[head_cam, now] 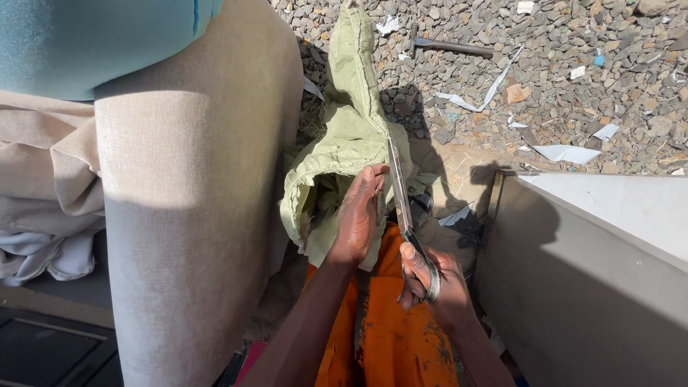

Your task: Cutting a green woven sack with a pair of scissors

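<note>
My left hand (358, 215) grips a crumpled piece of light green cloth (347, 136) that stretches up and away toward the gravel. My right hand (433, 283) is closed around the handles of long metal scissors (400, 193). The blades point upward and lie along the right edge of the green cloth, just beside my left fingers. Below both hands my orange garment (390, 337) shows.
A beige upholstered piece (193, 186) with blue foam (93, 43) on top stands at the left. At the right sits a grey metal box or panel (588, 272). Gravel ground (573, 86) holds scraps of paper and a hammer (448, 46) at the top.
</note>
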